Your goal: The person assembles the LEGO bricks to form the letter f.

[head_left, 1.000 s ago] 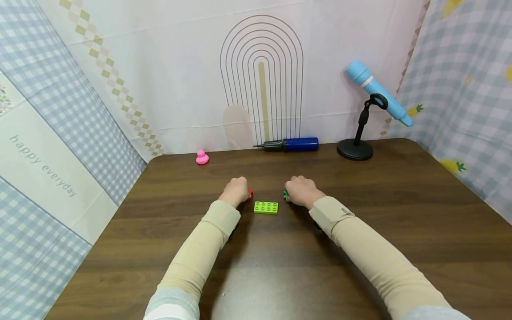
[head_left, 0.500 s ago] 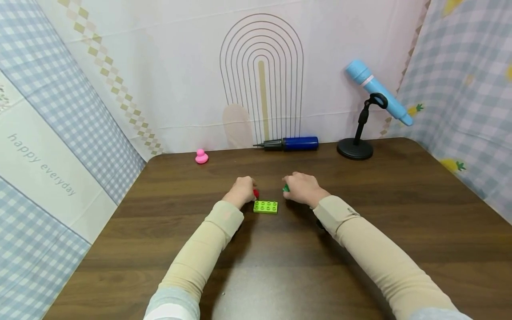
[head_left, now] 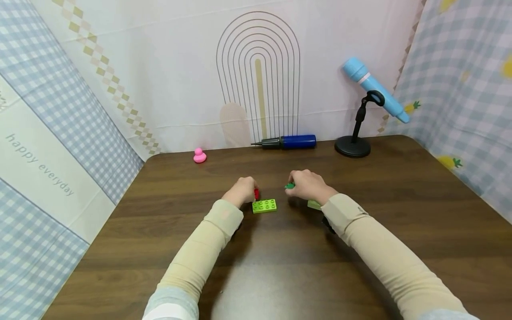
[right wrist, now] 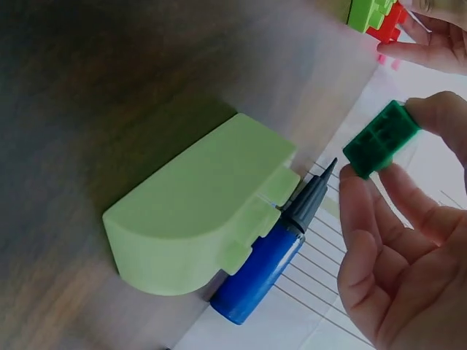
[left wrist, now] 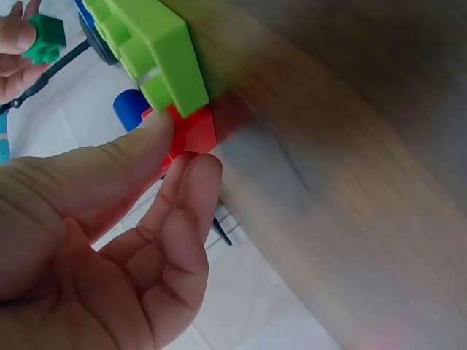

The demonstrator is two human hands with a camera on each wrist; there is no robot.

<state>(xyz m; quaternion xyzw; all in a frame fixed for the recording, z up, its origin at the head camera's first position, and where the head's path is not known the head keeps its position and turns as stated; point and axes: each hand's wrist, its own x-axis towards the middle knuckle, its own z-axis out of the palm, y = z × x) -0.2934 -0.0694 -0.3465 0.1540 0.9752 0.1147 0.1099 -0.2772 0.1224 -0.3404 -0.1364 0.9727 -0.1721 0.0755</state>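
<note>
A lime green flat brick (head_left: 264,206) lies on the brown table (head_left: 280,266) between my hands. My left hand (head_left: 242,191) pinches a small red brick (head_left: 256,194) (left wrist: 191,131) against the lime brick's (left wrist: 149,47) left end. Lifted off the table to the right, my right hand (head_left: 306,186) pinches a small dark green brick (head_left: 289,186) (right wrist: 381,138) between thumb and fingers. A pale green rounded block (right wrist: 197,204) (head_left: 314,204) lies on the table under my right wrist.
A blue and black hand pump (head_left: 285,142) lies along the back wall. A pink duck (head_left: 199,155) sits at the back left. A blue microphone on a black stand (head_left: 360,111) stands at the back right. Cloth walls enclose three sides.
My right hand has lifted the dark green brick and drawn back right, uncovering the pale green block. My left hand moved the red brick right against the lime brick.
</note>
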